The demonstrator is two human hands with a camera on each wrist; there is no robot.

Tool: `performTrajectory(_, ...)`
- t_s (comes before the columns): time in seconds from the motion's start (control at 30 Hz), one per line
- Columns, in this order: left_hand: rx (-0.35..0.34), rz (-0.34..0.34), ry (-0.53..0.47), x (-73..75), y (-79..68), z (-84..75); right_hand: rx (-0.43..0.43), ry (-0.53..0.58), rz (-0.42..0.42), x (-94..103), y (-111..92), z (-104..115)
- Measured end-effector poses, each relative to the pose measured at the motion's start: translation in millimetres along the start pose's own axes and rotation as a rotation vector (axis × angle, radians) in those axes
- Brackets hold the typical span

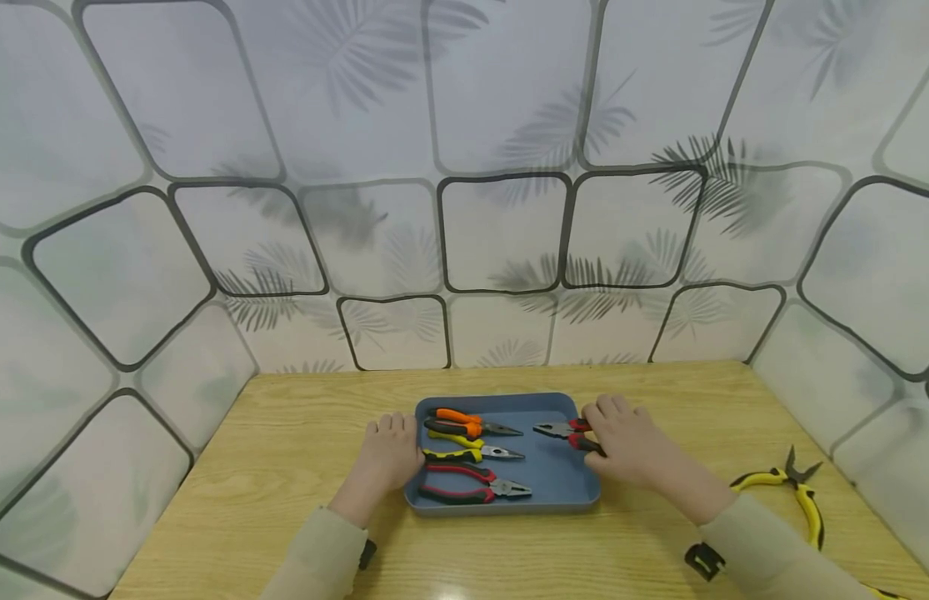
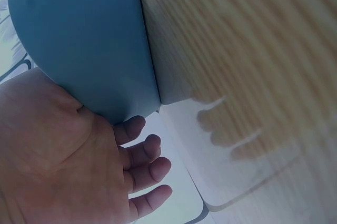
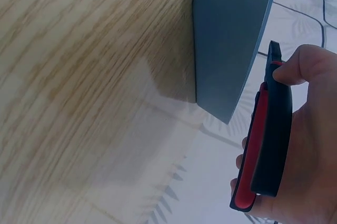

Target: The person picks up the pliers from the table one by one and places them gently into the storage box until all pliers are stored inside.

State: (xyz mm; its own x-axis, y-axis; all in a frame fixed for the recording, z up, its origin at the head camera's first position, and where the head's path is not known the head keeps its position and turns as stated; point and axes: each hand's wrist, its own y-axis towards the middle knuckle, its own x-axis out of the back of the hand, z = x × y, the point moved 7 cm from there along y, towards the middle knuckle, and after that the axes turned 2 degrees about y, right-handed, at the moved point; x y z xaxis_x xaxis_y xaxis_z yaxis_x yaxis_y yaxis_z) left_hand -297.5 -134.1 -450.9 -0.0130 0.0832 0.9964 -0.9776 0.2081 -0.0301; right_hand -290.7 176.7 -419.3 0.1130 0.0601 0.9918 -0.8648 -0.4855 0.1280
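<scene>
A blue-grey tray [image 1: 550,492] lies on the table in the head view. My left hand [image 1: 389,454] rests against its left side, fingers loosely extended outside it; the thumb is hidden in the left wrist view. With my right hand [image 1: 625,442] I hold red-and-black combination pliers [image 1: 557,429] by the handles [image 3: 274,134], jaws pointing left over the tray's right part. In the tray's left part lie orange-and-black long-nose pliers [image 1: 471,427], yellow-and-black long-nose pliers [image 1: 464,455] and red-and-black pliers [image 1: 471,492], all with jaws to the right.
Yellow-and-black pliers [image 1: 797,482] lie spread open on the wooden table [image 1: 299,450] to the right, beyond my right forearm. A bit of something yellow [image 1: 884,593] shows at the bottom right edge. Patterned walls [image 1: 501,233] enclose the table's back and sides.
</scene>
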Motion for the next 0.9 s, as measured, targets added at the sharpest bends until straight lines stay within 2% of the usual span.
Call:
performTrajectory(0.63, 0.000, -0.006, 0.008, 0.3, 0.6, -0.7, 0.074, -0.020, -0.028, 1.4, 6.9, 25.1)
performTrajectory(0.9, 0.002, -0.001, 0.006, 0.0, 0.1, -0.4, 0.088, 0.007, 0.003, -4.4, 8.3, 32.0)
